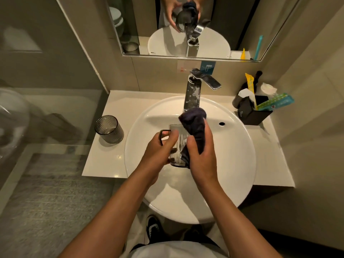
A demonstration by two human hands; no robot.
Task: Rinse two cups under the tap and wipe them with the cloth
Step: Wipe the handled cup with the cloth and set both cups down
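Over the white basin my left hand grips a clear ribbed cup with a dark handle, tilted with its mouth away from me. My right hand holds a dark cloth pressed against the cup's right side, the cloth bunching up over the rim. A second grey ribbed cup stands upright on the counter left of the basin. The chrome tap rises behind the cloth; no water stream is visible.
A black box with toothbrush packets and sachets stands on the counter right of the basin. The mirror hangs above the tap. A glass shower panel and grey floor lie to the left. The overflow hole sits in the basin's right wall.
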